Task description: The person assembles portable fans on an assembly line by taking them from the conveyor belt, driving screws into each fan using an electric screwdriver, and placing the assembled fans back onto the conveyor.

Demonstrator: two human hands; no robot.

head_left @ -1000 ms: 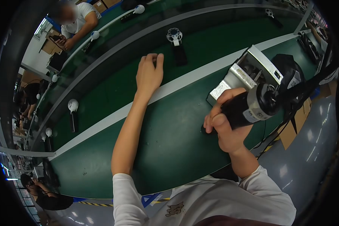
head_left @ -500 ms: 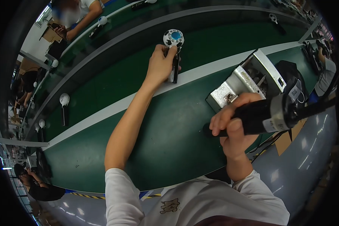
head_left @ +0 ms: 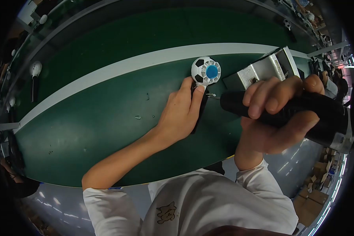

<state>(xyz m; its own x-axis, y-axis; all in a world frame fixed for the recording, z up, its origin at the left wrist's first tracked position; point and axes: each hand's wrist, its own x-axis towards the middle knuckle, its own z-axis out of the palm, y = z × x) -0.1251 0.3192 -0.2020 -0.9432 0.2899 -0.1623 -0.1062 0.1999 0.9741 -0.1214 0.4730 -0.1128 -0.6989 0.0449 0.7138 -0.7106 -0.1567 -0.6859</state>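
Observation:
My left hand [head_left: 181, 108] is closed around the black handle of a handheld device [head_left: 205, 70], whose round head has a black-and-white soccer-ball pattern and a blue disc at its centre. It lies over the green bench, head pointing away from me. In my right hand [head_left: 277, 106] is a thick black electric screwdriver [head_left: 240, 103], fingers wrapped round its body. The screwdriver's thin bit points left and its tip is close to the handle, just below the head. Whether the tip touches it, I cannot tell. My left fingers hide much of the handle.
A silvery metal box [head_left: 259, 70] stands behind my right hand. Beyond the bench's pale edge strip [head_left: 145, 55] runs a green belt [head_left: 118, 39]. Similar devices lie there, one at the left [head_left: 35, 74] and one at the far right [head_left: 288, 25].
My left hand has brought the device from the belt's edge onto the bench, nearer to me. The screwdriver has moved away from the metal box to beside the device. The view has shifted.

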